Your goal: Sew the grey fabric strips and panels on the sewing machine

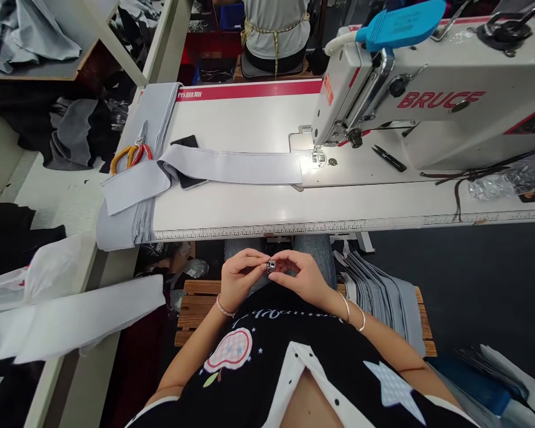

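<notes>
A small shiny metal bobbin case (271, 266) is held in front of my body, just below the table's front edge. My left hand (244, 278) pinches it from the left with thumb and fingertips. From the other side, my right hand (302, 276) closes its thumb and index finger on the same piece. Its finer details are too small to make out. Above the hands, a long light-grey fabric strip (245, 167) lies across the sewing table (232, 211), one end by the needle of the sewing machine (339, 101).
Scissors (131, 156) with orange and red handles rest on a stack of grey fabric (154, 113) at left. A dark phone (188, 178) lies partly under the strip. Black tweezers (389, 158) sit right of the needle. Grey pieces (383, 294) cover the bench's right side. Another person (276, 35) sits beyond the table.
</notes>
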Motion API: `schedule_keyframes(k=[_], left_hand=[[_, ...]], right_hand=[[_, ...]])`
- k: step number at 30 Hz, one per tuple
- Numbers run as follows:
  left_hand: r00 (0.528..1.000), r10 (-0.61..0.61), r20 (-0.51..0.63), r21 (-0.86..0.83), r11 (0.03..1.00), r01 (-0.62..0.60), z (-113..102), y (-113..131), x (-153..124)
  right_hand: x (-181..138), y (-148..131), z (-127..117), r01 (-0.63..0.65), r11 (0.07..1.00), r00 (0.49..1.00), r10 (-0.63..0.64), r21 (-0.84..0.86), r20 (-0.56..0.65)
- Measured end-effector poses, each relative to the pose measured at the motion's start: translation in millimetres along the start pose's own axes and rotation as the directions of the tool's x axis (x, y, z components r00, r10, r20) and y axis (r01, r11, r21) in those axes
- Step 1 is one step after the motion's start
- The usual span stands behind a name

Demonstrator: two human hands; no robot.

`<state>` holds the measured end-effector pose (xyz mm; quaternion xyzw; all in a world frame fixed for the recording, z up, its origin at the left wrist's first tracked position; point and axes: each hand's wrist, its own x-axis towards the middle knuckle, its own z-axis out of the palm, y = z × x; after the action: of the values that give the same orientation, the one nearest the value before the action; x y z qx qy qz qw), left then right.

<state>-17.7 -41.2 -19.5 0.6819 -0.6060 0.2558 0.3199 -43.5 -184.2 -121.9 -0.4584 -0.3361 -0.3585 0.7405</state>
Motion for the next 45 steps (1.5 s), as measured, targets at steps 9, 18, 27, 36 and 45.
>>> schedule_keyframes(k=[9,18,27,36,45], left_hand=[[0.993,-0.023,0.112,-0.045,0.999,0.029,5,-3,0],[0.95,0.147,0.275,0.209,0.956,-0.208,3,-3,8],[0.882,0.218,0.417,0.303,0.882,-0.361,9,-11,6],[0.84,0.256,0.478,0.354,0.82,-0.45,13,-14,6],[0.828,0.289,0.481,0.363,0.794,-0.488,16,-11,6]], right_hand=[[-3,9,-6,-0.011,0.995,0.995,0.021,0.102,-0.098],[2,9,-14,-0.181,0.946,0.983,0.174,0.268,0.049],[4,23,-19,-0.353,0.779,0.923,0.379,0.518,0.059],[2,25,-21,-0.387,0.756,0.893,0.449,0.528,0.012],[3,25,-20,-0.367,0.838,0.907,0.419,0.404,-0.045]])
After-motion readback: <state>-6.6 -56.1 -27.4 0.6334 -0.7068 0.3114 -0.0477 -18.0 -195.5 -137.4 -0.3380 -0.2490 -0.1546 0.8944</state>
